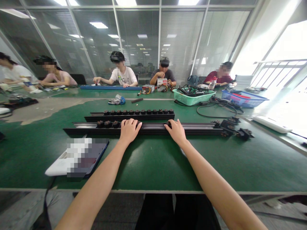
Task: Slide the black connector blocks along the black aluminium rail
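A long black channel-shaped rail (153, 127) lies across the green table in front of me. Several small black round parts (107, 124) with brownish tops sit in its left section. My left hand (129, 130) is closed over the rail just right of them, and a bit of black part shows by its thumb. Farther right along the same rail, my right hand (176, 131) pinches a small black round part (169, 124), partly hidden by the fingers. Behind lies a second black rail (129, 118) with a row of similar parts. More loose black parts (244, 133) cluster at the front rail's right end.
A blurred phone-like device (97, 161) and a white object (57, 164) lie at left. A green basket (192, 99) of cables and a blue basket (249, 100) stand at the back right. Grey-blue gloves (117, 100) rest mid-table. Several people sit along the far side.
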A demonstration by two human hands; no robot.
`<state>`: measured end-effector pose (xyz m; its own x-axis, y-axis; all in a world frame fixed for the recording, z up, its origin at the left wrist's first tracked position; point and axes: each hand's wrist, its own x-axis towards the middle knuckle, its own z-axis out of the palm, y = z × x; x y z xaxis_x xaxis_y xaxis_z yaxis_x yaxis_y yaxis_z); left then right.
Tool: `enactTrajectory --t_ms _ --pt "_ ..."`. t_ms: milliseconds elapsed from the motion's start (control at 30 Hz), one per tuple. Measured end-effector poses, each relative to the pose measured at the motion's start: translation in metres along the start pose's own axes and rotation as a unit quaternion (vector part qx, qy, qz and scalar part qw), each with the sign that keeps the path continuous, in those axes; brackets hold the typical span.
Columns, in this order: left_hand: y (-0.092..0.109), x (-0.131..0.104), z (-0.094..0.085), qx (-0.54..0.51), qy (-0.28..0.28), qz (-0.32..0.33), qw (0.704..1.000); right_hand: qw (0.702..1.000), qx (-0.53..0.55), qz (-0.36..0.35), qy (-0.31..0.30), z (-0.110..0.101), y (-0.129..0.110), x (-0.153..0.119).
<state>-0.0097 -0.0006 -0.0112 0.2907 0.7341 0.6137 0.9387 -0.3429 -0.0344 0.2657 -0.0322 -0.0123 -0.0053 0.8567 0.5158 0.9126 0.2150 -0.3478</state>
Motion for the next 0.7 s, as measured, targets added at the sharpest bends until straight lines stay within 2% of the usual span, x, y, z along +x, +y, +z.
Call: enactTrajectory --t_ms 433,700 --pt "0.0017 -0.0009 -0.0031 -0.044 0.019 0.008 0.999 0.999 -0.021 -0.028 0.015 0.0053 0.0015 -0.0002" --pt "0.0046 -0.0010 -0.0041 -0.036 0.018 -0.002 0.999 1.000 -0.025 -0.002 -0.004 0.0028 -0.0056 -0.0031"
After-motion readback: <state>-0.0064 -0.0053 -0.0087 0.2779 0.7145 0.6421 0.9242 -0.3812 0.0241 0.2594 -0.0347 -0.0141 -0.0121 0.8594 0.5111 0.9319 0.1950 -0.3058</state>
